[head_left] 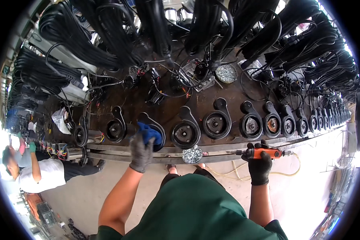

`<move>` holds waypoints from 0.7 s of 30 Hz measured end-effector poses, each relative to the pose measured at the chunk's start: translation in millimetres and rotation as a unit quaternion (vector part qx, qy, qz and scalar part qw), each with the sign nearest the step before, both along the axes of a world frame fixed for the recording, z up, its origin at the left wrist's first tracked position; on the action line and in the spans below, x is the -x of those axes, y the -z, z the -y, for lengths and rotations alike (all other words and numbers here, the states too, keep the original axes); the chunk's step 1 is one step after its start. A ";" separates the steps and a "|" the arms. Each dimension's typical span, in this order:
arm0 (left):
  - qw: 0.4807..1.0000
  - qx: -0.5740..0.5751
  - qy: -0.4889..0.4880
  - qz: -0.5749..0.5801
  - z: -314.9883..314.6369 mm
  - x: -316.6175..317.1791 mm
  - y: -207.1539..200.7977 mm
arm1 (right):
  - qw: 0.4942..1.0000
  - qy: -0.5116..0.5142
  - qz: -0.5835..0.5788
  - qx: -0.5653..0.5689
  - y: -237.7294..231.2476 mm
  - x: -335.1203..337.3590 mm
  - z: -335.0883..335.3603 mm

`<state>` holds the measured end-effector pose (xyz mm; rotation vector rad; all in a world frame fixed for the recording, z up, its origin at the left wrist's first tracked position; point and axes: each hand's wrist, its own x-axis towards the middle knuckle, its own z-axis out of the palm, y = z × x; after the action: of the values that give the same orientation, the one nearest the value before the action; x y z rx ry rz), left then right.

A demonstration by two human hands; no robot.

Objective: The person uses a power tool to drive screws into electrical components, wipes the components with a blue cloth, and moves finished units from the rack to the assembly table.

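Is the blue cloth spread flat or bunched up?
Bunched: the blue cloth sits crumpled under the left hand, pressed onto a pump housing.

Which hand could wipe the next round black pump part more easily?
Probably the left. The left gloved hand already presses the blue cloth onto one round black pump housing, and the next black housing sits right beside it. The right gloved hand is busy gripping the orange power screwdriver.

Two gloved hands, one blue cloth, one orange power screwdriver and two screw dishes are counted.
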<state>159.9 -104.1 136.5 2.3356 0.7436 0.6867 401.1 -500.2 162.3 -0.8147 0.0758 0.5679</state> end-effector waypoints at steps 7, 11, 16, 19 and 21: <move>0.989 -0.098 0.112 -0.001 70.9 -83.8 -100.6 | 0.999 0.023 0.026 -0.001 14.0 -16.2 26.2; 0.978 0.041 0.188 -0.082 132.1 -136.9 -58.5 | 0.998 -0.006 0.060 0.004 12.1 -36.3 26.8; 0.953 -0.114 0.203 -0.193 170.5 -168.9 -50.4 | 0.998 -0.018 0.054 -0.004 4.2 -54.0 20.5; 0.944 -0.124 0.208 -0.224 171.3 -168.0 -67.1 | 0.996 -0.030 0.077 0.018 -6.7 -58.3 9.1; 0.919 -0.149 0.206 -0.303 167.3 -168.3 -65.4 | 0.996 -0.051 0.073 0.002 0.4 -68.9 10.3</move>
<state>328.2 -271.4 201.9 2.8986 0.3720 -0.1399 470.0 -510.5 161.9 -0.8653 -0.0990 0.6039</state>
